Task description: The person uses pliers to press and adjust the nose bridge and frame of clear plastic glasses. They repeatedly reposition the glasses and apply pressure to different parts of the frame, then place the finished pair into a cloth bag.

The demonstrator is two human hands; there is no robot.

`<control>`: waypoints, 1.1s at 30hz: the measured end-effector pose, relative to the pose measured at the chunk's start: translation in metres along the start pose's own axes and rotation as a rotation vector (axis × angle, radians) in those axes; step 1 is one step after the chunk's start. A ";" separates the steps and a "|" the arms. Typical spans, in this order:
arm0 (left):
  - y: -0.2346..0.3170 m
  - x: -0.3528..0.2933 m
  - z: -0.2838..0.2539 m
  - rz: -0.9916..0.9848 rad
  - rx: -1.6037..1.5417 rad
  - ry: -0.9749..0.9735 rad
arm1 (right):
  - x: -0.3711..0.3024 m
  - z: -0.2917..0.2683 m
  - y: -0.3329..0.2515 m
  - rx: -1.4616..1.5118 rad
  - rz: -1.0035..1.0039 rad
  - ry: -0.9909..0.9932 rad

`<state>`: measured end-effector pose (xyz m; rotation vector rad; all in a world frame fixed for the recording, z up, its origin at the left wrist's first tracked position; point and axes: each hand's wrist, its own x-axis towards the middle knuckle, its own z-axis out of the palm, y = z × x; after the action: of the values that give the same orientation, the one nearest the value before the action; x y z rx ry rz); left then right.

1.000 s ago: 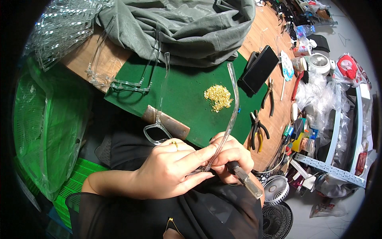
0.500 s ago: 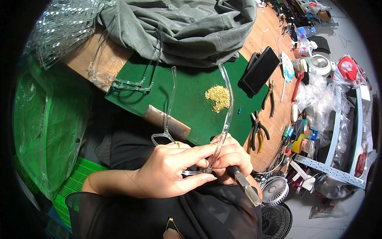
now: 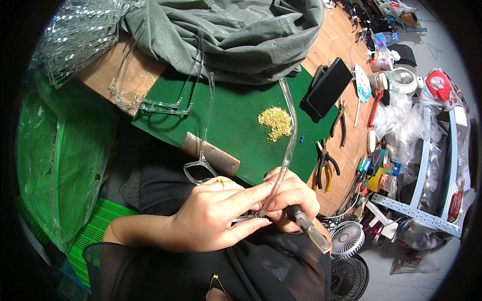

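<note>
My left hand (image 3: 213, 215) is closed on a pair of clear plastic eyeglasses (image 3: 201, 163), its thumb and forefinger pinching near the hinge of one temple. That temple slants up and away over the mat; the other temple and a lens rim stick out beyond my left knuckles. My right hand (image 3: 291, 198) is closed beside the same hinge, its fingertips against the frame. Within its grip is a tool with a dark handle and a flat metal end (image 3: 314, 235), which points down to the right. The fingers hide the hinge itself.
A pile of small gold-coloured pieces (image 3: 275, 123) lies on the green mat (image 3: 241, 110), near a blue pin (image 3: 302, 138). Pliers (image 3: 325, 165), cutters (image 3: 340, 125) and a black phone (image 3: 329, 89) lie rightward. More clear frames (image 3: 168, 106) and grey cloth (image 3: 226, 40) lie farther back.
The eyeglasses have turned slightly, their left temple and rim shifting left and away. Both hands keep their hold, and the tool's metal end has moved up a little.
</note>
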<state>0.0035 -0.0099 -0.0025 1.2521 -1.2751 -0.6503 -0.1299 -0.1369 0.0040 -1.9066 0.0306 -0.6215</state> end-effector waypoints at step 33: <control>0.000 -0.001 0.002 -0.045 -0.001 0.007 | -0.002 -0.002 0.005 -0.021 -0.013 -0.026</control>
<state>0.0013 -0.0094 -0.0035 1.2840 -1.2435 -0.6780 -0.1314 -0.1397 -0.0007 -1.9362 0.0083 -0.6071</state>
